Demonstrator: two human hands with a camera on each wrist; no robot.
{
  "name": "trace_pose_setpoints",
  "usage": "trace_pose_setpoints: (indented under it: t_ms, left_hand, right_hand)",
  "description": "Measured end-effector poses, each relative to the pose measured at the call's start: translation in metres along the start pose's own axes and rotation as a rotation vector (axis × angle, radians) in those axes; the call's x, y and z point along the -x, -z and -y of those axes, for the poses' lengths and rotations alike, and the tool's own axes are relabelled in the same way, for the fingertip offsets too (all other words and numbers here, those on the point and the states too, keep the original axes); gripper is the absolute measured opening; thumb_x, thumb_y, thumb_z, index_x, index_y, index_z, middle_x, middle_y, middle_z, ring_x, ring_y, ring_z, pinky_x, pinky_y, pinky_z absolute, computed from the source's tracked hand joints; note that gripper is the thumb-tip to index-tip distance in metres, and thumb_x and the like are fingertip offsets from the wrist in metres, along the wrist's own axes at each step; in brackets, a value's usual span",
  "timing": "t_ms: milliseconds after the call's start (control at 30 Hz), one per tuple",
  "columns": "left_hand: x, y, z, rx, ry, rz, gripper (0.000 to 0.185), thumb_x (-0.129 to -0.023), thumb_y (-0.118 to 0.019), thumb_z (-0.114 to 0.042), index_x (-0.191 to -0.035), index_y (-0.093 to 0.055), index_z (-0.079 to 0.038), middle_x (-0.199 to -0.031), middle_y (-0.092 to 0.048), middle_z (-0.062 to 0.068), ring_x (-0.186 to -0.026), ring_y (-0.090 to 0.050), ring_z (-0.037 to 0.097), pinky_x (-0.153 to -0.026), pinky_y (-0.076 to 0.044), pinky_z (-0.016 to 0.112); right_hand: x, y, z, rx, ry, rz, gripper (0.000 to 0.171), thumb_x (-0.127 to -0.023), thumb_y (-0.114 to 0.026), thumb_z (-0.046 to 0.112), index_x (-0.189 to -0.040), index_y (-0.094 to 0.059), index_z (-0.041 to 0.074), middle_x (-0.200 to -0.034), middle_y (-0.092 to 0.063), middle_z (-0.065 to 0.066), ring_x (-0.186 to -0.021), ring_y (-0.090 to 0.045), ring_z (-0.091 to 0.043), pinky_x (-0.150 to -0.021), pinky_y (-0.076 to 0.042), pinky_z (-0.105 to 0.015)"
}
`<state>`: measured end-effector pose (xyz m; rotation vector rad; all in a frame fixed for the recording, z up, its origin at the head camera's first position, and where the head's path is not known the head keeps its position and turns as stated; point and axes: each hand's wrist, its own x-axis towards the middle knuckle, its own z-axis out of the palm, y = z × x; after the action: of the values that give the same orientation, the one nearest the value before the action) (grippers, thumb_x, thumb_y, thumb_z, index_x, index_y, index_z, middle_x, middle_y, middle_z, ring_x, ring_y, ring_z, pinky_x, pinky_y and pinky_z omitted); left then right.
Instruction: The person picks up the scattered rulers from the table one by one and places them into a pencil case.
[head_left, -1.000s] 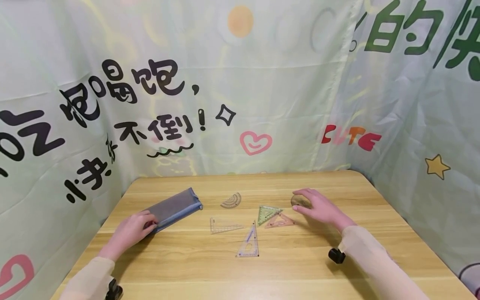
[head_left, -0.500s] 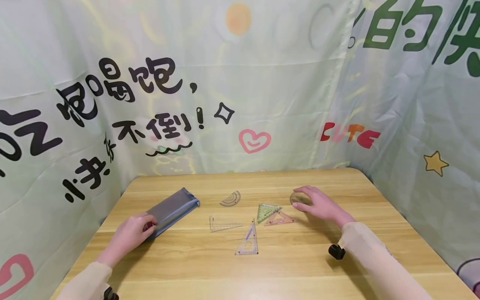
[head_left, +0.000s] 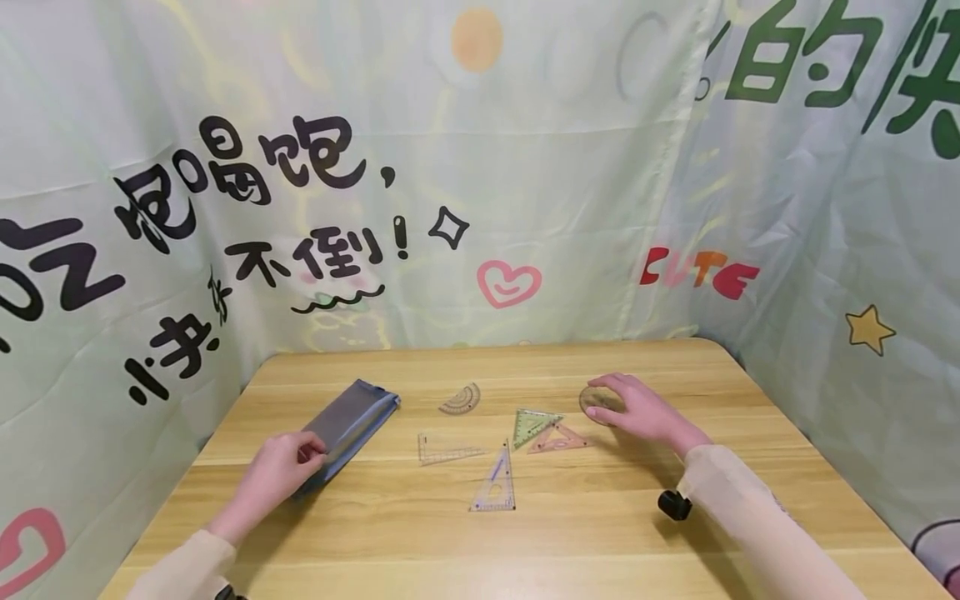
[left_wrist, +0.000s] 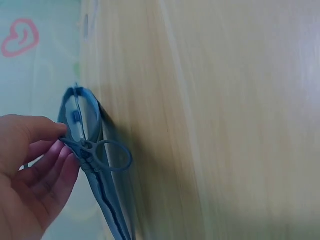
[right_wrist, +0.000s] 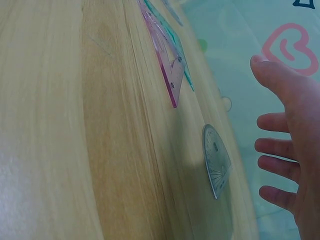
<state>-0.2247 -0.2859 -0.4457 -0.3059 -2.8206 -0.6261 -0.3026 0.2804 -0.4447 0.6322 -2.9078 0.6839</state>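
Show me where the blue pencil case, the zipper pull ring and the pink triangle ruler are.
blue pencil case (head_left: pixel 352 421), head view, middle of its flat side.
zipper pull ring (left_wrist: pixel 120 156), left wrist view, the ring's loop.
pink triangle ruler (head_left: pixel 558 439), head view, its centre.

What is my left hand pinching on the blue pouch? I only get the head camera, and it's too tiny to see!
Observer: The left wrist view shows your left hand pinching the zipper slider of the blue pouch, right beside its ring pull.
Operator: Is the pouch open there?
Observer: The end above the slider looks parted, with a paler inside showing.
Operator: Is my right hand grabbing the round protractor?
Observer: No. In the right wrist view your right hand has straight, spread fingers, none curled round the protractor, which lies flat on the table.
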Motion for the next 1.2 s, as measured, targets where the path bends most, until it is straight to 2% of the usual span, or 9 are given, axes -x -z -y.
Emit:
trace_pose_setpoints:
  t_ms: [233,500,767,1033,1200]
  left_hand:
    - [0.005,0.0,-0.016,0.091,0.061,0.06,0.006,-0.082,-0.075,-0.007,-0.082,-0.071,-0.011,-0.071,-0.064,-0.003,-0.065,-0.054,0.005,-0.056,-0.047,0.017]
    - [0.009,-0.001,-0.023,0.16,0.103,0.064,0.004,-0.082,-0.075,-0.007,-0.083,-0.071,-0.009,-0.07,-0.064,-0.002,-0.061,-0.054,0.003,-0.053,-0.047,0.017]
    - [0.012,0.002,-0.026,0.241,0.129,0.033,0.004,-0.082,-0.073,-0.004,-0.086,-0.072,-0.004,-0.072,-0.067,0.002,-0.057,-0.055,0.001,-0.05,-0.052,0.018]
    - [0.023,0.004,-0.032,0.295,0.24,0.071,0.012,-0.082,-0.074,-0.005,-0.093,-0.075,0.0,-0.076,-0.072,0.005,-0.059,-0.061,0.006,-0.049,-0.055,0.018]
    - [0.025,0.007,-0.038,0.312,0.243,0.081,0.017,-0.082,-0.073,-0.002,-0.097,-0.074,0.004,-0.076,-0.071,0.006,-0.06,-0.064,0.008,-0.052,-0.057,0.017]
  right_hand:
    - [-0.002,0.0,0.0,-0.01,0.001,-0.002,0.061,-0.093,-0.062,0.05,-0.138,-0.055,0.01,-0.141,-0.054,-0.018,-0.134,-0.045,-0.043,-0.109,-0.04,-0.065]
    - [-0.004,-0.002,-0.002,-0.019,-0.007,0.006,0.062,-0.094,-0.06,0.052,-0.139,-0.054,0.011,-0.143,-0.052,-0.019,-0.136,-0.044,-0.042,-0.11,-0.039,-0.064]
    - [-0.004,0.0,-0.001,-0.024,-0.007,0.012,0.06,-0.095,-0.061,0.048,-0.14,-0.053,0.009,-0.143,-0.051,-0.02,-0.136,-0.043,-0.044,-0.109,-0.039,-0.066]
    - [-0.006,-0.004,-0.001,-0.029,0.02,0.027,0.063,-0.094,-0.061,0.051,-0.138,-0.055,0.007,-0.141,-0.054,-0.019,-0.134,-0.046,-0.042,-0.11,-0.039,-0.064]
    - [-0.006,-0.004,-0.001,-0.038,0.018,0.028,0.063,-0.094,-0.061,0.05,-0.138,-0.054,0.006,-0.141,-0.054,-0.019,-0.134,-0.045,-0.042,-0.111,-0.039,-0.064]
